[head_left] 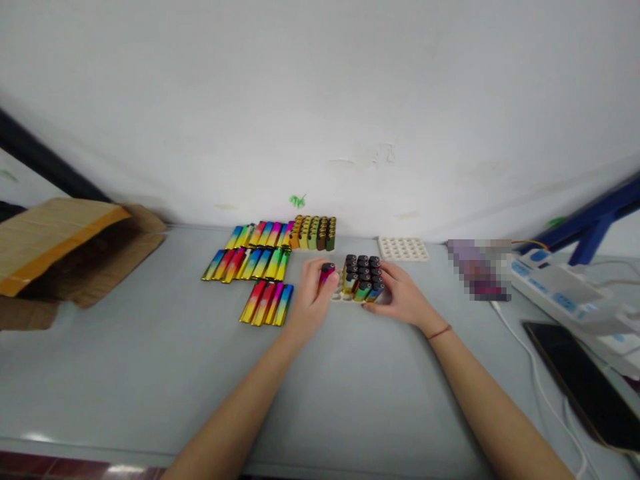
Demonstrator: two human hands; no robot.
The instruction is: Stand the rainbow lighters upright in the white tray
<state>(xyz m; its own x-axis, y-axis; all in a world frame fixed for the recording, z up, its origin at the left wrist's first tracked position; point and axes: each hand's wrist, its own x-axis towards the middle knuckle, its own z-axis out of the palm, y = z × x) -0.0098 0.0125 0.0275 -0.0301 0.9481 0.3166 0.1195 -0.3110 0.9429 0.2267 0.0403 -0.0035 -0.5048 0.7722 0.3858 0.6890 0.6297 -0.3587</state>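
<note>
My left hand [311, 297] is closed around a slim magenta tube with a black end [326, 270], held upright over the left side of a white tray with round holes [345, 298]. Whether the tube's base sits in a hole is hidden. Several black-ended metallic tubes [363, 277] stand packed in the middle and right of this tray. My right hand [403, 297] grips the tray's right side, thumb at the front corner and fingers behind the tubes. To the left, several rainbow-coloured tubes [265, 303] lie flat in rows.
Behind my left hand stands a block of gold-ended tubes [314, 233]. Another white holed tray [403, 249] lies by the wall. An open cardboard box [65, 247] is at left. Rightward are a power strip [565, 297], a black phone [585, 380], a white cable [527, 360] and a blurred-out device.
</note>
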